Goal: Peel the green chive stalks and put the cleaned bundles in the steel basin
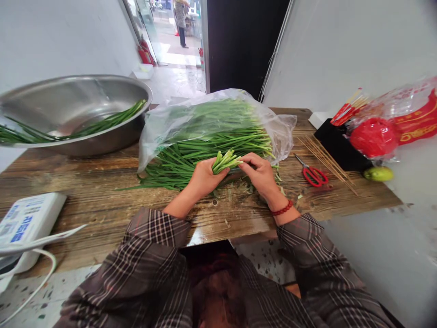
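My left hand (207, 176) is wrapped round a small bunch of garlic chives (226, 160), its pale cut ends pointing right. Thumb and forefinger of my right hand (258, 173) pinch at the tip of one stalk in that bunch. Just behind both hands, a big heap of garlic chives (184, 159) lies on the wooden table (112, 205), partly covered by a clear plastic bag (180, 118). Small trimmed scraps (229, 195) are scattered on the wood below my hands.
A large steel basin (102, 141) with some chives stands at the left. Nearer me is a white device (37, 214) with a cable. To the right lie red-handled scissors (314, 175), thin wooden sticks (324, 159), a black box (341, 146) and a green fruit (378, 173).
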Motion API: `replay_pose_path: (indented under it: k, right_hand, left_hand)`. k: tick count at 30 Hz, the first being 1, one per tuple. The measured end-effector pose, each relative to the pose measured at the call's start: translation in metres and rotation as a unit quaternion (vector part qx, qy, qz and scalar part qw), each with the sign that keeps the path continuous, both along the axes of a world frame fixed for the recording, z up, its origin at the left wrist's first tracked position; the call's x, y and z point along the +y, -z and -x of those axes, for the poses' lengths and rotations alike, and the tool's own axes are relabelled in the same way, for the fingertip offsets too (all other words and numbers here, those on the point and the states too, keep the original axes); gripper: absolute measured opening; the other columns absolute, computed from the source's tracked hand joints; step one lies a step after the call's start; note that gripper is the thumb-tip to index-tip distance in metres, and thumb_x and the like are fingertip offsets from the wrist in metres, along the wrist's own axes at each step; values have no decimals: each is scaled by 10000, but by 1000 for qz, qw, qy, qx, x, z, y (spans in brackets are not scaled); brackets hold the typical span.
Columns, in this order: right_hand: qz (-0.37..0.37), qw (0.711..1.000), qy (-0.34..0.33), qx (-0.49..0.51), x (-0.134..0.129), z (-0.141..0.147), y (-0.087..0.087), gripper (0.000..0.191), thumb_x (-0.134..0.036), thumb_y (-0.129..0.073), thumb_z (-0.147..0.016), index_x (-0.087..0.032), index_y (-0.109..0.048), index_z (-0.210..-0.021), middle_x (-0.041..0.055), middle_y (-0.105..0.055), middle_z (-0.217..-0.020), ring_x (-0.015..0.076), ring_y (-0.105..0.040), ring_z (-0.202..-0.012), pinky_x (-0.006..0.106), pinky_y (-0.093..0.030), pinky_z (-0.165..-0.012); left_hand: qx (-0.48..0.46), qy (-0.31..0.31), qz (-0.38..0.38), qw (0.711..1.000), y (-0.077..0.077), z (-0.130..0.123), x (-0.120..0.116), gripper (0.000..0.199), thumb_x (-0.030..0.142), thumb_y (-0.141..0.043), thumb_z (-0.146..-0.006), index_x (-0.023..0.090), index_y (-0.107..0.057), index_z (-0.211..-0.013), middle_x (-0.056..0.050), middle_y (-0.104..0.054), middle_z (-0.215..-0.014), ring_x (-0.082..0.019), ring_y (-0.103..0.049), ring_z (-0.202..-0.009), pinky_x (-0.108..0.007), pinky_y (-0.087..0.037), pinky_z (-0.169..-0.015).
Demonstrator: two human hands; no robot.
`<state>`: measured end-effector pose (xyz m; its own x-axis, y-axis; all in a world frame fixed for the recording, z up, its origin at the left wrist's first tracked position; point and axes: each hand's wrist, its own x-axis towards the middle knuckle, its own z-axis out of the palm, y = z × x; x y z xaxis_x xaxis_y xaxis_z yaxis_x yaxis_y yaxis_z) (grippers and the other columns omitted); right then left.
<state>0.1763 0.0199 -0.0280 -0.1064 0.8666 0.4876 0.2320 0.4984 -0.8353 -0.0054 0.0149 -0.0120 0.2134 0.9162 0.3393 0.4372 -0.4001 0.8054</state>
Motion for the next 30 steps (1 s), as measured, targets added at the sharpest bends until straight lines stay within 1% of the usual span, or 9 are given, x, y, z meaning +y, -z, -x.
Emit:
replay_pose_path:
  k: [4,8,12,14,16,18,20,23,30]
  right_hand:
    - [110,984,9,143,6,0,5,133,-332,-652,-812,-204,-681,-797,-15,-660,-783,120,-578,-740,260,-443,-715]
    - [86,975,84,187,9,-17,-1,169,-364,-622,-836,-205,-682,-828,-17,-636,-755,107,-545,-678,251,-421,-653]
    - [19,998,46,-49,3,-27,-9,276,-358,-518,-914,-211,-723,-803,6,-636,-694,140,-570,-697,307,-434,-711]
    - [-22,985,6,-172,1,-25,-10,300,-339,-519,-916,-217,-728,-739,38,-685,-813,176,-609,-829,361,-439,-830]
    - [-55,977,-14,-205,-1,-20,-9,211,-301,-563,-886,-226,-739,-795,58,-691,-995,203,-605,-982,395,-429,-924]
    - [-56,984,-25,-165,-2,-14,-7,160,-271,-603,-852,-228,-728,-941,66,-665,-1073,196,-601,-1004,379,-455,-912]
    - [-17,994,-37,-105,-2,-8,-5,192,-277,-629,-831,-211,-705,-994,49,-671,-962,167,-614,-874,330,-487,-805]
    - [60,996,-56,-19,-1,-1,-1,154,-326,-667,-802,-194,-699,-875,2,-664,-768,132,-584,-699,277,-462,-665]
    - [149,979,-43,133,1,1,0,178,-366,-722,-741,-201,-669,-777,-19,-659,-712,107,-576,-637,260,-467,-641]
  left_hand:
    - [2,8,5,1000,3,0,1,97,213,-629,-774,148,-689,-813,-8,-721,-785,-164,-650,-722,-248,-486,-674]
    - [-23,-8,11,1000,1,1,1,78,222,-623,-772,159,-654,-738,1,-675,-688,-152,-615,-666,-247,-471,-625]
    - [-52,-23,55,997,-3,4,0,199,283,-617,-788,161,-578,-635,14,-583,-552,-110,-515,-513,-228,-409,-510]
    - [-68,-25,81,994,-5,4,0,251,323,-617,-794,156,-558,-616,11,-573,-542,-95,-489,-481,-221,-385,-481]
    - [-82,-19,98,992,-6,4,-1,258,340,-621,-790,149,-563,-627,9,-581,-550,-88,-488,-472,-216,-382,-474]
    - [-87,-8,107,990,-8,3,-1,236,333,-629,-778,143,-576,-648,10,-589,-553,-86,-495,-473,-213,-394,-480]
    - [-87,2,110,990,-9,2,-2,216,321,-631,-770,141,-587,-660,10,-597,-554,-87,-503,-477,-213,-406,-488]
    - [-81,13,111,990,-10,0,-3,205,313,-631,-760,145,-587,-652,13,-599,-549,-86,-507,-477,-211,-410,-488]
    - [-99,35,133,986,-14,-1,-6,196,327,-639,-757,135,-617,-722,-7,-657,-623,-91,-552,-509,-214,-465,-527]
